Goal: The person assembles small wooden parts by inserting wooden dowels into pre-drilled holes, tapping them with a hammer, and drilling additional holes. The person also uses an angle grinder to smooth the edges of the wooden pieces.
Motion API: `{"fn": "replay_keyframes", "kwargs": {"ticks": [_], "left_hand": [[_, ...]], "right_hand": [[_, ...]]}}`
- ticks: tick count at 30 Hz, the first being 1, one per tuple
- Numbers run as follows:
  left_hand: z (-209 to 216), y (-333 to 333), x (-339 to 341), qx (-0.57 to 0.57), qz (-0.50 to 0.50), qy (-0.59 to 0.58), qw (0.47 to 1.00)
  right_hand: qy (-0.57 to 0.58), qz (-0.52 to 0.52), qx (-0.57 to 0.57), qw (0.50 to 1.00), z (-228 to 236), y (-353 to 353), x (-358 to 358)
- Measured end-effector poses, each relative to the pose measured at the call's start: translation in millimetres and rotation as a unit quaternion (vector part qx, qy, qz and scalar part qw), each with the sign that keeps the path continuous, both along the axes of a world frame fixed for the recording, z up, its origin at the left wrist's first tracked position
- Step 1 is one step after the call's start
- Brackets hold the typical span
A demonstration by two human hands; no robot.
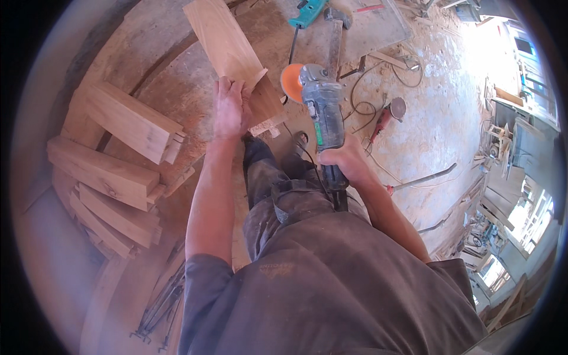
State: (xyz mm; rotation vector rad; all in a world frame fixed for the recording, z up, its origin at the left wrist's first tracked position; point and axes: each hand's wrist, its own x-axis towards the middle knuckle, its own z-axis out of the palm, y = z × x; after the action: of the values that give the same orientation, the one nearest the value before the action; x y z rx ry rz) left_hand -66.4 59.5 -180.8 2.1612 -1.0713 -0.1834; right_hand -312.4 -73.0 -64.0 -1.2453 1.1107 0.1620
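My right hand (350, 158) is closed round the rear body of a grey angle grinder (324, 106). The grinder's orange disc (291, 83) points toward the board and stands apart from its end. My left hand (229, 109) grips a pale wooden board (222, 35) near its near end, fingers curled over the top. This board lies slantwise on the workbench, with a stepped cut and a darker face at the end closest to me. What my left thumb does under the wood is hidden.
Several tenoned boards (133, 121) are stacked on the bench (157, 77) at left. Beyond the grinder lie a teal power tool (307, 13) and a hammer (338, 19). A red grinder (387, 116) and loose cords are on the dusty floor (432, 124) at right. Metal clamps (163, 302) lie lower left.
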Motion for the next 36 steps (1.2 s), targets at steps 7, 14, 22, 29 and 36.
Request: {"fn": "replay_keyframes", "kwargs": {"ticks": [7, 14, 22, 29, 36], "left_hand": [[4, -3, -11, -0.05, 0.038, -0.008, 0.998], [-21, -10, -8, -0.114, 0.071, -0.034, 0.99], [-27, -10, -4, -0.104, 0.05, -0.023, 0.993], [-32, -10, -4, -0.12, 0.049, -0.011, 0.991], [-29, -11, -4, -0.122, 0.044, -0.024, 0.991]], "right_hand": [[-0.003, 0.037, -0.015, 0.999, -8, -3, 6], [0.008, 0.051, -0.016, 0.999, -2, -2, 22], [0.048, 0.097, -0.068, 0.992, 3, 4, 36], [0.055, 0.089, -0.048, 0.993, -6, 7, 32], [0.08, 0.104, -0.066, 0.989, -7, 11, 33]]}}
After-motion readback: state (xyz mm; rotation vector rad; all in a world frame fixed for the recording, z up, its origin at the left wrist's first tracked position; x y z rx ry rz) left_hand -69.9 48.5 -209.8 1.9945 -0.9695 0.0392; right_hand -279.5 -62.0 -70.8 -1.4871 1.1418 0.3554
